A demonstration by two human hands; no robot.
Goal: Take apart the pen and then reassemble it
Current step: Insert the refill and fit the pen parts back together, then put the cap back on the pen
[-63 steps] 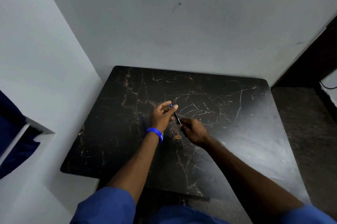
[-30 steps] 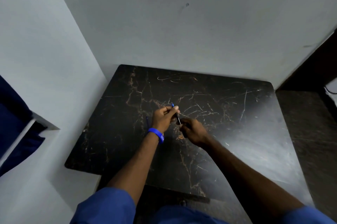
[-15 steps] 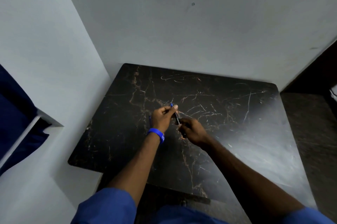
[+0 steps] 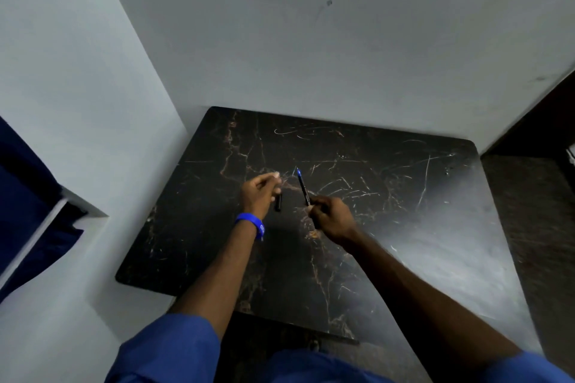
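Observation:
Over the middle of the dark marble table [image 4: 404, 227], my right hand [image 4: 329, 216] pinches the lower end of a thin dark pen body [image 4: 303, 188] whose blue tip points up and away. My left hand [image 4: 259, 194], with a blue wristband, is closed around a short black pen piece [image 4: 278, 202] that sticks out below its fingers. The two pen parts are apart, roughly a hand's width between them.
The table sits in a corner, with white walls [image 4: 311, 40] behind and to the left. A dark blue cloth [image 4: 28, 211] hangs at the far left. Dark floor [image 4: 529, 211] lies to the right of the table.
Both hands held the pen together before. Now they have pulled apart: the left hand moved left with a short black piece, the right keeps the long body.

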